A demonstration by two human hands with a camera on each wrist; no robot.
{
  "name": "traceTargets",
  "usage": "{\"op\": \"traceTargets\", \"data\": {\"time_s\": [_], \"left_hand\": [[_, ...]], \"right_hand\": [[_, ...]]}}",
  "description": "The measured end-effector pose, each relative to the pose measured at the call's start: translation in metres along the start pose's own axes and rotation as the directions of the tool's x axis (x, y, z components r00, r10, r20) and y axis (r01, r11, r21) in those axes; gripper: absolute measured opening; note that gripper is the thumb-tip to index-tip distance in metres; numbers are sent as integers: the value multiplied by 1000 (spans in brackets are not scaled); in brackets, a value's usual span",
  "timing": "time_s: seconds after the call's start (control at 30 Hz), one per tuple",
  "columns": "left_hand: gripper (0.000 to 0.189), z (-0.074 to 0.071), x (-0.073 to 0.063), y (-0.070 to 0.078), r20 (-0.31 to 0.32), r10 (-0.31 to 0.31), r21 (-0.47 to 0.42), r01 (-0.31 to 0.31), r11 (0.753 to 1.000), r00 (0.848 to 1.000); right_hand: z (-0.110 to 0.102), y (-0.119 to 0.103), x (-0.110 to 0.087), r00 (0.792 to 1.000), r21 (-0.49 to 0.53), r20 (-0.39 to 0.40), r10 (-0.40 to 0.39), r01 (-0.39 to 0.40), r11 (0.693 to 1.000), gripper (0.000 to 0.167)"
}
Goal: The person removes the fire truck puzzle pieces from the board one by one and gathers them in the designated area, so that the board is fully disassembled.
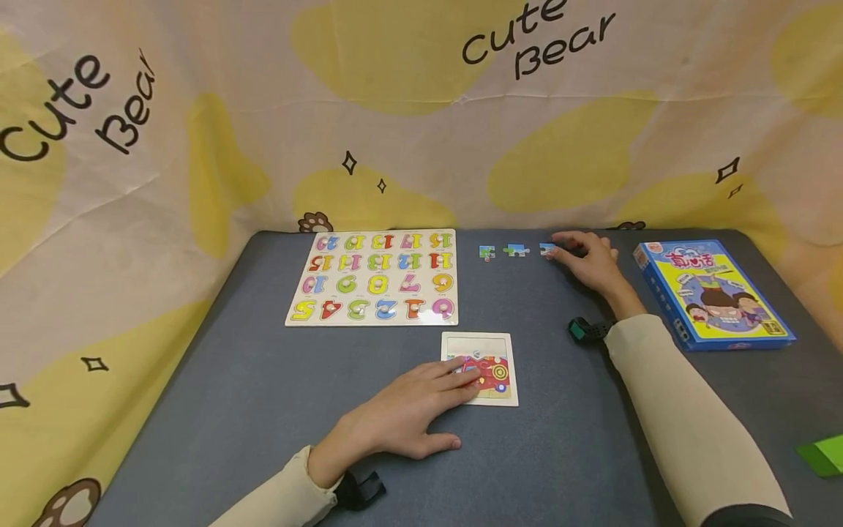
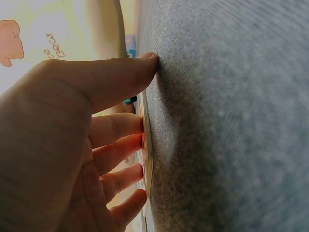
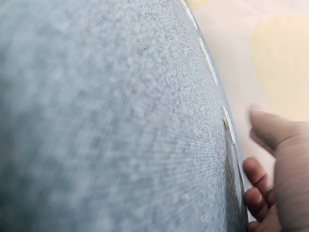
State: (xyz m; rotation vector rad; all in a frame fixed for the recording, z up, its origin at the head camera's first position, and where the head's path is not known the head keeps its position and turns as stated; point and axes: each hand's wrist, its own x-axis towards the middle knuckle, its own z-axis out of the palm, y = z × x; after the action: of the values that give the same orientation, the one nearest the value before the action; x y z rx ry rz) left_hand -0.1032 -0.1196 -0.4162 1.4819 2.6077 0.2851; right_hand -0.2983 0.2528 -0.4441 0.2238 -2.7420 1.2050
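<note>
My left hand [image 1: 421, 406] lies palm down with its fingertips on a small framed jigsaw board [image 1: 503, 344], which holds a red vehicle picture. In the left wrist view the fingers touch the board's top, while the thumb rests on the grey cloth. Three loose jigsaw pieces lie in a row at the far edge: a green and blue piece [image 1: 486, 252], a middle piece [image 1: 517, 250] and a right-hand piece [image 1: 546, 249]. My right hand [image 1: 593, 267] is beside the right-hand piece. In the right wrist view its thumb and fingers are apart, with that piece [image 3: 228, 124] lying flat beyond them.
A board of colourful numbers [image 1: 372, 278] lies to the left of the loose pieces. On the right is a blue and yellow box [image 1: 718, 296]. A green block [image 1: 823, 455] shows at the right edge. Printed cloth [image 1: 408, 146] hangs behind the table.
</note>
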Motion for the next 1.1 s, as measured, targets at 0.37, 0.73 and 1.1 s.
{"op": "traceTargets", "data": {"time_s": [0.37,0.73,1.1], "left_hand": [[71,-1,1,2,21,-19,15,18,1000,1000],[72,0,2,2,30,-38,-39,39,998,999],[70,0,3,-3,-19,-18,-61,17,998,1000]], "right_hand": [[3,-22,-30,999,146,3,-42,41,988,36],[16,-68,-57,952,162,242,-187,150,975,31],[29,-89,-73,924,162,306,-230,188,969,27]]}}
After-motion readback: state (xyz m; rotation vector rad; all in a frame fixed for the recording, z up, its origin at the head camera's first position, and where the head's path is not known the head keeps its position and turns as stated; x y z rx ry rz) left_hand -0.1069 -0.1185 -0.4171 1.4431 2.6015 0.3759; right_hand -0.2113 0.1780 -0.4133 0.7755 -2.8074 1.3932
